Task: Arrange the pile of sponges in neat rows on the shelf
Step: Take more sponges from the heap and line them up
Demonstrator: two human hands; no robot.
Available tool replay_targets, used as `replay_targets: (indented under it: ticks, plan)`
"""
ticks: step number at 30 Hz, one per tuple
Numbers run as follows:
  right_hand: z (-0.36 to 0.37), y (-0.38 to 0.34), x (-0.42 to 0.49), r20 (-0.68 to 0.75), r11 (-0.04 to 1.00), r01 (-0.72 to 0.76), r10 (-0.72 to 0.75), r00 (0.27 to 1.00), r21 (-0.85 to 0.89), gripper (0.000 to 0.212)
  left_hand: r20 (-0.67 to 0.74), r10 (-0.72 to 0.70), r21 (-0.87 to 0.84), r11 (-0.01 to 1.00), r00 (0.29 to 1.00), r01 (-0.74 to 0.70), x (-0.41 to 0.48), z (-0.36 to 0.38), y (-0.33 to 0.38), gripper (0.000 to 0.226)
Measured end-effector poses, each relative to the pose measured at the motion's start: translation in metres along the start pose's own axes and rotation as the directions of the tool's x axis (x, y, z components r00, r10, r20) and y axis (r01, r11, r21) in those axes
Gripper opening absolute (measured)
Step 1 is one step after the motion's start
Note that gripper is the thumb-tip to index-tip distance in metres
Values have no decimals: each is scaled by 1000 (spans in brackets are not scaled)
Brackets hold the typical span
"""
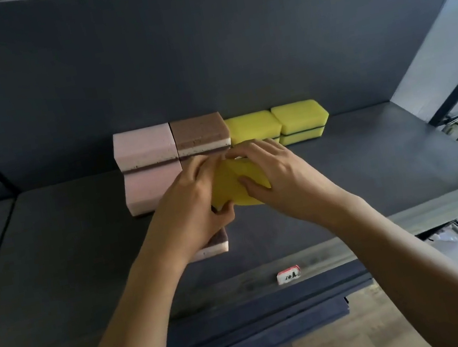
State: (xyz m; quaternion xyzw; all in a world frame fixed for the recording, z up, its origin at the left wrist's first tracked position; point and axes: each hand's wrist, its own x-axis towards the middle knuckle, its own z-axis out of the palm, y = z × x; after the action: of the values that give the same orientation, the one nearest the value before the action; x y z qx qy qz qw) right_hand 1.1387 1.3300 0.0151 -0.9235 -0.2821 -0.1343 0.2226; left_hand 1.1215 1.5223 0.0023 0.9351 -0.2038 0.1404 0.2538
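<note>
Bare dark shelf [371,154] to the right, out to front lip [356,242]; pink sponges [149,169] and yellow stacks [301,120] lined along back panel [201,56]. Yellow sponge [231,182] mid-shelf, just before that row, clasped from both sides: left hand [192,198] curled on left edge, right hand [277,177] over top.

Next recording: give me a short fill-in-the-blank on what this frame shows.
1. The left hand and the right hand together grip a ____ sponge.
2. The handwritten number on the tag, at the front edge of the shelf, is ____.
3. At the back row's left end, the top sponge is ____.

Missing words: yellow; 10; pink.
</note>
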Motion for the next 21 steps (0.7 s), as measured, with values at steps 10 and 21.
replay_targets:
  ticks: [10,21]
  plan:
    - [-16,50,-7,-4,963,197,-201,980,-185,72,3,-49,46,998,999,49,27,15,22,75]
    - [-26,109,-7,-38,901,373,-390,920,-222,46,-27,-181,49,982,983,182,47,45,61,82]
